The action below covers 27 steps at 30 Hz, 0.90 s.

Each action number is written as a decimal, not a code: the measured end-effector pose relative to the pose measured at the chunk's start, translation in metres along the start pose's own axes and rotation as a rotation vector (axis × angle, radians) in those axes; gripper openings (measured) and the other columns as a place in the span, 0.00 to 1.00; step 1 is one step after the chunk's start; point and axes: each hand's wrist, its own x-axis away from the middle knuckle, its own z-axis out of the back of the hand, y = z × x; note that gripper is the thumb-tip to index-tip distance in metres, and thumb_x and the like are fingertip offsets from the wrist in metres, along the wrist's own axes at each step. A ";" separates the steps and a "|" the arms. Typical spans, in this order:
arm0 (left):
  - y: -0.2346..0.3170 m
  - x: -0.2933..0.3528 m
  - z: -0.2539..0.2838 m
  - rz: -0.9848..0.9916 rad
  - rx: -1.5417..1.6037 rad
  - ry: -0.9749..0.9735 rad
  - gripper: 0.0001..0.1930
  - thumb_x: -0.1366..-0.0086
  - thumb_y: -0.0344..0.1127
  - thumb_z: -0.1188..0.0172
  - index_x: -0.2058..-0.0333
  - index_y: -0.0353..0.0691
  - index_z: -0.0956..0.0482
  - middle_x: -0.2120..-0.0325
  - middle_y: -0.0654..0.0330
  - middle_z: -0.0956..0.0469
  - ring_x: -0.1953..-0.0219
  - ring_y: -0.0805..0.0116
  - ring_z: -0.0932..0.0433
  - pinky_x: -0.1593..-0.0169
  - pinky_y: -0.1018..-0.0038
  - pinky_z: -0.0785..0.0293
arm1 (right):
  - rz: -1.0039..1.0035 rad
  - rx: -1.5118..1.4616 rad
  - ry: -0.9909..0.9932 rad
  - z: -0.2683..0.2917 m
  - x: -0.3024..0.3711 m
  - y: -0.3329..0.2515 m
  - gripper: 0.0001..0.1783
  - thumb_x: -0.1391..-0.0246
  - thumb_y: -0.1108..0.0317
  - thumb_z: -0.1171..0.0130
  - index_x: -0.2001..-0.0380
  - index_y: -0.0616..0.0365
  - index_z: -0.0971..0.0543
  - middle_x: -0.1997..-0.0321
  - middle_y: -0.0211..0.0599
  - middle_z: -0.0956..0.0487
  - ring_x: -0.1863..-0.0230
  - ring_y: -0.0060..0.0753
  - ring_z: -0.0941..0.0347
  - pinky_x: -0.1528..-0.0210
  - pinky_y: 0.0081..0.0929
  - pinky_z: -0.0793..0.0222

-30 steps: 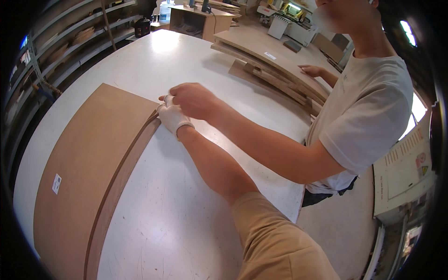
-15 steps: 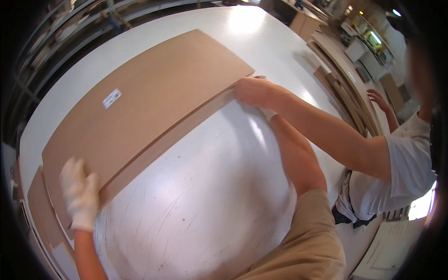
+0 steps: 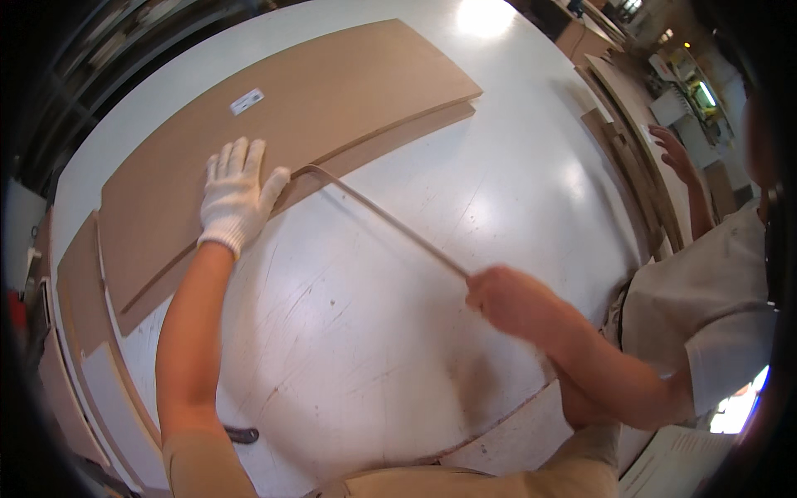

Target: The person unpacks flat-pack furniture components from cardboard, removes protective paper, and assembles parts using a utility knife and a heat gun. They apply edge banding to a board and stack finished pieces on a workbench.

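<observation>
My left hand (image 3: 237, 195), in a white knit glove, lies flat on the near edge of a large brown board (image 3: 332, 83) with a small white label. Its fingers are stretched out and the thumb points right along the edge. Beside that thumb, a thin brown strip (image 3: 390, 220) curves off the board's edge and runs to the lower right. A co-worker's bare hand (image 3: 510, 303) grips the strip's far end. Under the board, another brown panel (image 3: 423, 124) shows along the near side. My right forearm passes behind the co-worker's arm, which hides my right hand.
A white, scratched table (image 3: 374, 332) carries the boards. More panels (image 3: 83, 282) lie at its left edge. A dark-handled object (image 3: 242, 434) is by my left elbow. Stacked boards (image 3: 631, 166) are at the right, with the co-worker's other hand (image 3: 677, 153) near them.
My left hand has moved right along the board's edge. The co-worker's hand has come from the board's far right end down toward the lower right, drawing the strip out from the edge.
</observation>
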 end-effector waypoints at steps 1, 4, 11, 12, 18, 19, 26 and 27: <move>-0.001 0.002 0.007 0.007 0.010 -0.020 0.36 0.22 0.61 0.53 0.28 0.38 0.34 0.26 0.42 0.39 0.22 0.45 0.45 0.20 0.52 0.54 | -0.024 -0.036 0.017 -0.010 0.027 -0.013 0.08 0.43 0.71 0.42 0.70 0.58 0.14 0.65 0.48 0.17 0.64 0.54 0.19 0.61 0.45 0.22; -0.012 0.007 0.006 -0.005 -0.007 -0.008 0.37 0.23 0.61 0.54 0.28 0.39 0.34 0.26 0.43 0.40 0.22 0.46 0.47 0.20 0.54 0.56 | -0.119 -0.105 0.058 -0.031 0.112 -0.048 0.08 0.43 0.70 0.42 0.69 0.59 0.14 0.65 0.50 0.17 0.63 0.55 0.19 0.61 0.46 0.22; -0.059 0.034 0.021 -0.144 0.087 -0.168 0.50 0.33 0.76 0.48 0.26 0.43 0.36 0.23 0.47 0.42 0.20 0.48 0.49 0.18 0.58 0.56 | -0.411 -0.221 0.144 -0.079 0.281 -0.117 0.09 0.42 0.68 0.41 0.66 0.60 0.14 0.63 0.53 0.17 0.63 0.57 0.18 0.61 0.47 0.22; -0.068 0.044 0.027 -0.134 0.070 -0.167 0.51 0.35 0.77 0.47 0.26 0.44 0.36 0.23 0.48 0.43 0.20 0.48 0.50 0.18 0.59 0.55 | -0.470 -0.259 0.174 -0.086 0.300 -0.124 0.10 0.42 0.67 0.40 0.66 0.60 0.14 0.63 0.54 0.17 0.63 0.57 0.18 0.61 0.47 0.22; -0.133 0.094 0.050 0.038 0.134 -0.180 0.40 0.24 0.67 0.55 0.28 0.42 0.33 0.23 0.47 0.42 0.21 0.49 0.48 0.19 0.57 0.53 | -0.826 -0.749 0.372 -0.120 0.370 -0.178 0.11 0.41 0.65 0.39 0.63 0.61 0.14 0.62 0.57 0.17 0.63 0.59 0.18 0.61 0.49 0.22; -0.144 0.108 0.044 0.035 0.114 -0.147 0.40 0.24 0.67 0.55 0.28 0.42 0.33 0.23 0.47 0.42 0.21 0.48 0.48 0.19 0.57 0.53 | -0.813 -0.488 0.238 -0.111 0.373 -0.189 0.12 0.41 0.64 0.39 0.62 0.61 0.15 0.64 0.54 0.17 0.61 0.59 0.18 0.59 0.49 0.22; -0.150 0.221 0.059 -0.054 0.033 -0.057 0.40 0.25 0.66 0.51 0.27 0.41 0.36 0.24 0.46 0.41 0.20 0.47 0.49 0.18 0.55 0.57 | -0.175 -0.380 0.064 0.049 0.258 -0.307 0.25 0.54 0.65 0.28 0.50 0.55 0.18 0.55 0.45 0.16 0.56 0.54 0.18 0.55 0.49 0.22; -0.153 0.235 0.060 -0.043 0.003 -0.061 0.40 0.24 0.66 0.52 0.27 0.41 0.36 0.24 0.46 0.41 0.20 0.47 0.49 0.18 0.55 0.57 | 0.046 -0.298 0.304 0.056 0.208 -0.316 0.28 0.58 0.69 0.27 0.50 0.54 0.19 0.53 0.42 0.17 0.53 0.52 0.19 0.52 0.47 0.23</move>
